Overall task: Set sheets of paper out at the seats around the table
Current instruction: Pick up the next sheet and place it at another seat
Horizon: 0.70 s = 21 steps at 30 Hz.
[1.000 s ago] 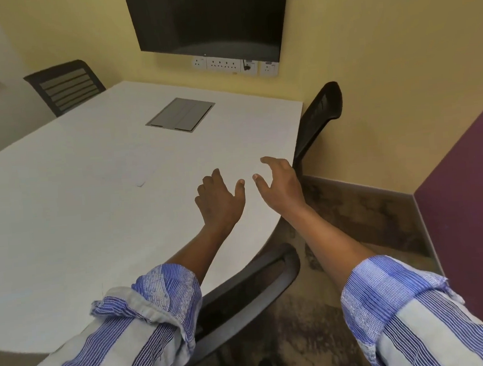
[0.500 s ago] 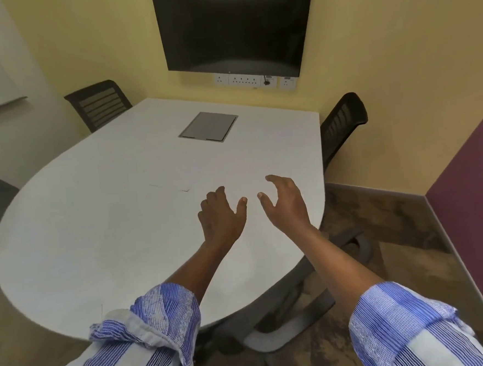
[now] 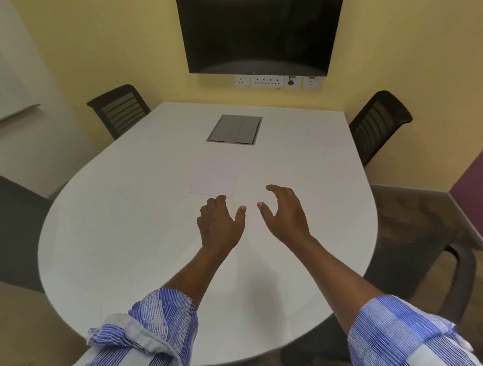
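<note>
A white sheet of paper (image 3: 216,180), or a thin stack, lies flat in the middle of the white table (image 3: 118,234), hard to tell from the tabletop. My left hand (image 3: 219,227) hovers just in front of its near edge, fingers spread, holding nothing. My right hand (image 3: 286,214) is beside it to the right, fingers curled apart and empty. Both hands are over the tabletop.
Black chairs stand around the table: back left (image 3: 121,109), back right (image 3: 379,121), near right (image 3: 429,272), and a dark one at the left (image 3: 6,228). A grey cable hatch (image 3: 235,129) sits in the tabletop. A dark screen (image 3: 260,24) hangs on the yellow wall.
My view has swung to face the table head-on, so the whole table and more chairs show. Both hands stay close together and empty, now nearer the sheet of paper.
</note>
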Available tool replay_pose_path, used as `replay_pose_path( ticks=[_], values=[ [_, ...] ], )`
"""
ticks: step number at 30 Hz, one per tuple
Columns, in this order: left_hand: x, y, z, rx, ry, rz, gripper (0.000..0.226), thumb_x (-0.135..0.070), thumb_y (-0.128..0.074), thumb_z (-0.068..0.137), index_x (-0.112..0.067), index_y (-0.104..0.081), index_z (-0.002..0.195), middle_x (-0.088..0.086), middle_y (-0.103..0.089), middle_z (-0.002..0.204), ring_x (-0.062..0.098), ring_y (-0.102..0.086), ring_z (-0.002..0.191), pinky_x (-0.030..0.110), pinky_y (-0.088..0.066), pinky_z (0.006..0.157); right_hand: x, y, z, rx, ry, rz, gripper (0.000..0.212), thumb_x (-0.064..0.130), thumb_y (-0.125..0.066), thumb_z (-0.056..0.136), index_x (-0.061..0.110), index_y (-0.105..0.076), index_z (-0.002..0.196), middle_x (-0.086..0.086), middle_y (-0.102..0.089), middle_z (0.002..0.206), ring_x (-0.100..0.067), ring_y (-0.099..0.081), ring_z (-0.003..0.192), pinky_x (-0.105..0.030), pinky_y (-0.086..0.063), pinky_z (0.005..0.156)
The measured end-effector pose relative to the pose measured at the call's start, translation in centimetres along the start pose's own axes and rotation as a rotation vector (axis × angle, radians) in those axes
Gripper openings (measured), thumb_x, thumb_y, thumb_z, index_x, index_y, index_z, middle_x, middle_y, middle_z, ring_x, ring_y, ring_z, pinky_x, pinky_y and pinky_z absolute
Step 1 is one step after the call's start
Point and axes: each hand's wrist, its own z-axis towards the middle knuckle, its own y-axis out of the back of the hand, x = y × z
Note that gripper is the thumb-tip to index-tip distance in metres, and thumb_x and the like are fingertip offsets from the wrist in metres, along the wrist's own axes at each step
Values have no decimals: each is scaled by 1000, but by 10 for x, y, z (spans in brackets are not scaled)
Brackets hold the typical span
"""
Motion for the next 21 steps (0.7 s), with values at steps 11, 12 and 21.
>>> replay_pose_path(
  ticks=[11,12,21],
  values=[
    [87,-13,111,75,74,-24,54,-46,-59,93,-9,-53,132,12,-55,127,32,-50,121,43,-41,99,6,-108,78,35,-105,1,49,35,-65,94,19,-55,139,-3,-55,136,-23,-56,119,-37,-50,93],
    [94,-15,118,90,95,-43,54,-45,-59,93,-8,-52,132,12,-54,127,32,-50,121,43,-42,100,5,-116,83,43,-122,-3,48,35,-65,94,20,-55,139,-3,-56,135,-23,-57,117,-38,-50,93],
    [148,-38,199,210,129,-56,56,-45,-60,92,-6,-53,130,13,-54,124,32,-50,121,43,-45,97,-5,-182,125,43,-220,-59,49,33,-67,93,20,-56,139,-3,-56,136,-25,-56,121,-39,-50,93]
  ],
)
